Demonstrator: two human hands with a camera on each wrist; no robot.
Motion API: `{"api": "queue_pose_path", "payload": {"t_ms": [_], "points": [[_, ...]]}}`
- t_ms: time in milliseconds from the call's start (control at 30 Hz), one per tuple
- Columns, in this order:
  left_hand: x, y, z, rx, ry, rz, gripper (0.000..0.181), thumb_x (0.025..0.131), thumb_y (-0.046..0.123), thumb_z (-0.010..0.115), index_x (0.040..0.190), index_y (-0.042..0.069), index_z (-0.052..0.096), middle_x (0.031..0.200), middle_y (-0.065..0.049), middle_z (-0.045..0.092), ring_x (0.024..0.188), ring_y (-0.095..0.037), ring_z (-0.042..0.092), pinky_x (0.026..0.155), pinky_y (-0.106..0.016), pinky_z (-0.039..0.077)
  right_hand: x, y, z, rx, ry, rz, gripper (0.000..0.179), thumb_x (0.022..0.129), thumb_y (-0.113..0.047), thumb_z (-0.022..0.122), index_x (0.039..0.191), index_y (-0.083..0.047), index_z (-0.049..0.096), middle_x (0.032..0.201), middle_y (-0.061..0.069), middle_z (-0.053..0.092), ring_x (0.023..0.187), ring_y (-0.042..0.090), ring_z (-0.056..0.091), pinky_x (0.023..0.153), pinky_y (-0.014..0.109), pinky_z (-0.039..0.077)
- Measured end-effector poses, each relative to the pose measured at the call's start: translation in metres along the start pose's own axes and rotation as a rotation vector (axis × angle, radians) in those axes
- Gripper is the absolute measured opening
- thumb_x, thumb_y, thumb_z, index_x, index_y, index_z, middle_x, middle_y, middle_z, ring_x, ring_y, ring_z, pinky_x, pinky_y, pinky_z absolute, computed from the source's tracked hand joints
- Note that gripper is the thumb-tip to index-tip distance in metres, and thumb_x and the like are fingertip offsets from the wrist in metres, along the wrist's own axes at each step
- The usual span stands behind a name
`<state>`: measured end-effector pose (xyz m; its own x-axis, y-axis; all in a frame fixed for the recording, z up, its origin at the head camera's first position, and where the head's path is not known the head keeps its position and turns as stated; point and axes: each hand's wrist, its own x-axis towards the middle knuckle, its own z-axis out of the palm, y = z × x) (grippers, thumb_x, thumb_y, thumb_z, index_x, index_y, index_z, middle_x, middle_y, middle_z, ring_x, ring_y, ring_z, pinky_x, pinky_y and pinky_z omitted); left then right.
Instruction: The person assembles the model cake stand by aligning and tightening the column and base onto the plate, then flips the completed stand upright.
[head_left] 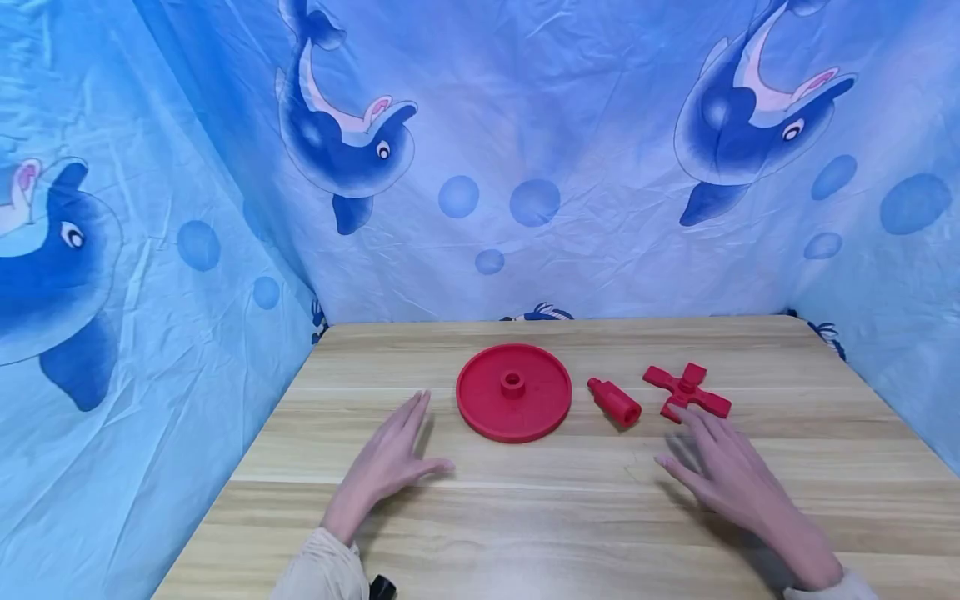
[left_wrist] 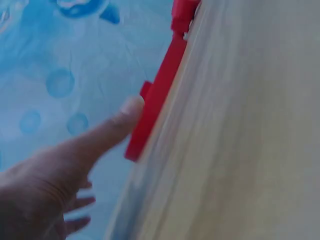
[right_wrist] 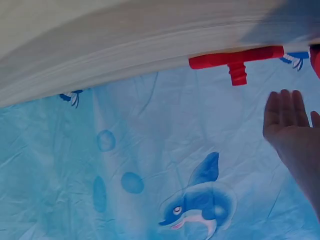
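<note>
The table [head_left: 540, 517] bears red disc [head_left: 513, 387], bottle-shaped part [head_left: 616, 404], cross [head_left: 686, 388].

Straight-fingered right grip [right_wrist: 291, 127] near red stemmed piece [right_wrist: 237, 63]; dolphin-print backdrop [right_wrist: 150, 145] behind.

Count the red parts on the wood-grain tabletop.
3: a red, round, rimmed disc near the middle, a red bottle-shaped piece to its right, a red four-armed cross farthest right.

Red disc [head_left: 512, 419], bottle-shaped piece [head_left: 616, 404] and cross [head_left: 686, 387] lie apart.
</note>
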<state>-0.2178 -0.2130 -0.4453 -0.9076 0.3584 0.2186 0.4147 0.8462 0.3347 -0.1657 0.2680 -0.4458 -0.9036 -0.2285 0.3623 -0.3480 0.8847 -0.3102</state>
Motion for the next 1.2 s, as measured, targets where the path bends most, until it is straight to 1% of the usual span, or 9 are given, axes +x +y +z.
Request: {"api": "queue_pose_path", "payload": {"t_ms": [67,167,300,400,567,700,900,1100,1200], "points": [[0.009,-0.006,0.005,-0.101,-0.028,-0.009,0.117,0.078,0.061,0.084,0.163,0.005,0.028,0.165,-0.017,0.032,0.148,-0.039,0.034,0.116,-0.057,0.033,0.005,0.000,0.004,0.029,0.018,0.003,0.075,0.088,-0.041,0.082,0.143,0.002,0.053,0.138,0.027,0.055,0.123,0.048,0.052,0.097,0.074,0.042],[0.021,-0.015,0.011,-0.215,-0.059,-0.020,0.114,0.078,0.058,0.086,0.163,0.008,0.030,0.164,-0.014,0.035,0.149,-0.036,0.034,0.118,-0.054,0.032,0.013,0.001,0.012,0.063,0.053,-0.007,0.072,0.088,-0.037,0.084,0.142,0.000,0.055,0.133,0.021,0.059,0.120,0.044,0.055,0.097,0.071,0.044],[0.034,-0.021,0.016,-0.282,-0.049,-0.053,0.113,0.076,0.058,0.088,0.163,0.011,0.033,0.162,-0.012,0.039,0.149,-0.035,0.035,0.118,-0.054,0.031,0.021,0.002,0.019,0.088,0.070,-0.016,0.074,0.086,-0.036,0.085,0.143,0.000,0.054,0.130,0.021,0.061,0.118,0.042,0.056,0.097,0.069,0.046],[0.042,-0.023,0.020,-0.299,-0.033,-0.078,0.115,0.073,0.061,0.089,0.162,0.011,0.036,0.162,-0.011,0.041,0.148,-0.034,0.036,0.118,-0.054,0.032,0.026,0.003,0.024,0.117,0.061,-0.006,0.075,0.086,-0.035,0.086,0.144,-0.001,0.053,0.129,0.021,0.062,0.117,0.041,0.056,0.095,0.067,0.048],[0.052,-0.024,0.024,-0.308,-0.043,-0.115,0.119,0.069,0.064,0.090,0.162,0.013,0.037,0.161,-0.006,0.042,0.148,-0.031,0.037,0.117,-0.053,0.035,0.032,0.003,0.029,0.162,0.026,0.022,0.074,0.088,-0.037,0.084,0.145,-0.003,0.052,0.130,0.020,0.062,0.118,0.040,0.056,0.093,0.067,0.049],[0.059,-0.023,0.027,-0.327,-0.045,-0.110,0.120,0.068,0.064,0.090,0.162,0.013,0.036,0.162,-0.006,0.040,0.148,-0.031,0.037,0.117,-0.054,0.035,0.035,0.000,0.032,0.171,0.011,0.035,0.075,0.087,-0.040,0.084,0.145,-0.004,0.052,0.127,0.019,0.062,0.117,0.039,0.056,0.092,0.066,0.051],[0.068,-0.023,0.031,-0.360,-0.059,-0.097,0.125,0.066,0.067,0.090,0.163,0.014,0.033,0.163,0.001,0.037,0.150,-0.025,0.034,0.119,-0.051,0.031,0.040,-0.004,0.034,0.177,0.004,0.047,0.080,0.085,-0.042,0.086,0.147,-0.004,0.050,0.128,0.019,0.062,0.115,0.038,0.057,0.090,0.064,0.053],[0.073,-0.025,0.034,-0.347,-0.065,-0.088,0.127,0.065,0.071,0.088,0.163,0.013,0.033,0.163,-0.003,0.038,0.150,-0.029,0.034,0.117,-0.056,0.033,0.046,-0.006,0.036,0.189,-0.023,0.073,0.082,0.084,-0.042,0.087,0.146,-0.002,0.051,0.126,0.019,0.061,0.110,0.036,0.058,0.088,0.060,0.056],[0.075,-0.026,0.037,-0.339,-0.073,-0.092,0.126,0.065,0.071,0.088,0.163,0.013,0.033,0.163,-0.005,0.038,0.150,-0.030,0.034,0.117,-0.055,0.033,0.047,-0.006,0.039,0.195,-0.030,0.087,0.082,0.083,-0.040,0.087,0.145,-0.001,0.051,0.130,0.021,0.059,0.113,0.038,0.056,0.089,0.061,0.055]]}}
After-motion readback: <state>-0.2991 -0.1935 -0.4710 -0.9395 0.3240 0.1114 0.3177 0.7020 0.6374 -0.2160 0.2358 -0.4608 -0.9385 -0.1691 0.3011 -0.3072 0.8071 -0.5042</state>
